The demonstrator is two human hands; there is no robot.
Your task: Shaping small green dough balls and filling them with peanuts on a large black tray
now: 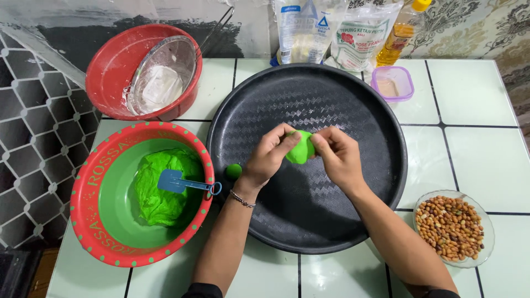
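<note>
Over black tray [353, 215], both hands' fingers [287, 140] apparently pinch green dough [301, 150]

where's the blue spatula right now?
In the head view, the blue spatula lies on the green dough in the red-rimmed bowl, left of the black tray, its handle pointing toward the left hand.

A bright green lump of dough [301, 150], smooth and roughly oval, sits pinched between the fingertips of the left hand [269, 156] and the right hand [338, 155]. It is held just above the middle of a round black tray [309, 221]. The fingers cover both of its ends, so only its middle shows.
</note>
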